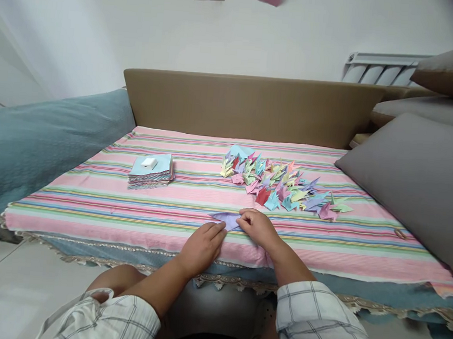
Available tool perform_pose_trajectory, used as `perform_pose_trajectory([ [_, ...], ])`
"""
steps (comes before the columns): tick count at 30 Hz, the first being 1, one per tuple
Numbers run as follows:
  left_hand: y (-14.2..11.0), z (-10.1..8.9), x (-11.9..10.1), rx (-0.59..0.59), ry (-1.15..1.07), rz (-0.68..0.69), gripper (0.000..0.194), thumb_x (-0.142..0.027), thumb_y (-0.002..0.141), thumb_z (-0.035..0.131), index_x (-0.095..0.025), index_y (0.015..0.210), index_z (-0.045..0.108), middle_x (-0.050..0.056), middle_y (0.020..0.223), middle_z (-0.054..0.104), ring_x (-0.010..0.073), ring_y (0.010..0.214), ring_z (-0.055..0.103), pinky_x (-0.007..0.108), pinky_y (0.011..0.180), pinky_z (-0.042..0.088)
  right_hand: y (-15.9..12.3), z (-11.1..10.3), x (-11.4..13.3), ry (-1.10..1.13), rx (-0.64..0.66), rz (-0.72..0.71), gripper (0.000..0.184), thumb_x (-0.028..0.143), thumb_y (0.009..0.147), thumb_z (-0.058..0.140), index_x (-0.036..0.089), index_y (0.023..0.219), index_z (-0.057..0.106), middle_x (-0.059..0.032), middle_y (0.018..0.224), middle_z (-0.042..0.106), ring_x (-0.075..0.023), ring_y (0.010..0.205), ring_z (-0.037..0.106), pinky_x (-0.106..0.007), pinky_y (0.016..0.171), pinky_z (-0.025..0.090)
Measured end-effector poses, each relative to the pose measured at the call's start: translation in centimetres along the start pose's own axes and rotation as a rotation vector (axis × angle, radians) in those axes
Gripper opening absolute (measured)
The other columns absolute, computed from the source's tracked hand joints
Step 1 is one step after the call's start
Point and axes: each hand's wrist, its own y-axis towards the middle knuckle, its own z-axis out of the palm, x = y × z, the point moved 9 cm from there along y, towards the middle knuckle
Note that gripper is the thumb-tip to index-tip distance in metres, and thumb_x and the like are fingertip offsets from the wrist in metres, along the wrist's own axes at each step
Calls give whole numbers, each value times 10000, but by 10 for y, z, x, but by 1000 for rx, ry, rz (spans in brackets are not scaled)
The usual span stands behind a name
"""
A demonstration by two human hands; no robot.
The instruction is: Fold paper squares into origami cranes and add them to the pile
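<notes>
Looks like a sofa seat (358, 286), spread with a pink striped cloth (196, 156). Reckoned from the cloth's middle, carries a paper stack (151, 179) between nine and ten o'clock, a light-blue sheet (241, 151) at twelve, jumbled paper cranes (276, 186) around two, a large grey cushion (414, 179) between two and three, a small brown loop (400, 234) just past three, a folded purple paper (228, 221) at six.
</notes>
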Motion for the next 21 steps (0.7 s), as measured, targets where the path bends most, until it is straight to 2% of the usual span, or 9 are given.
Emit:
perform_pose_trajectory([
  [4,0,2,-2,36,21,30,383,-147,829,462,-96,1205,511,138,1277,524,246,1064,516,412,953,422,0,1,2,-38,1,-35,175,191,777,565,183,605,596,-66,900,661,-169,897,596,-255,787,411],
  [13,-2,15,-2,87,58,-2,520,-120,802,447,-126,1321,411,102,1382,439,263,1099,492,432,956,378,0,5,1,-78,-38,-69,163,166,760,578,181,597,582,-72,909,649,-177,915,591,-260,801,418],
  [18,-2,15,-1,86,39,-16,518,-129,808,458,-148,1323,415,94,1373,452,250,1095,484,429,940,381,-4,2,2,-83,-22,-76,178,249,800,564,185,639,603,-62,879,643,-173,879,586,-267,784,418],
  [21,-2,14,-1,83,44,-18,498,-133,815,461,-139,1312,428,97,1361,466,247,1089,484,420,943,380,-5,-1,-1,-41,-26,-57,172,261,780,595,186,625,596,-51,849,642,-172,876,584,-259,777,416],
])
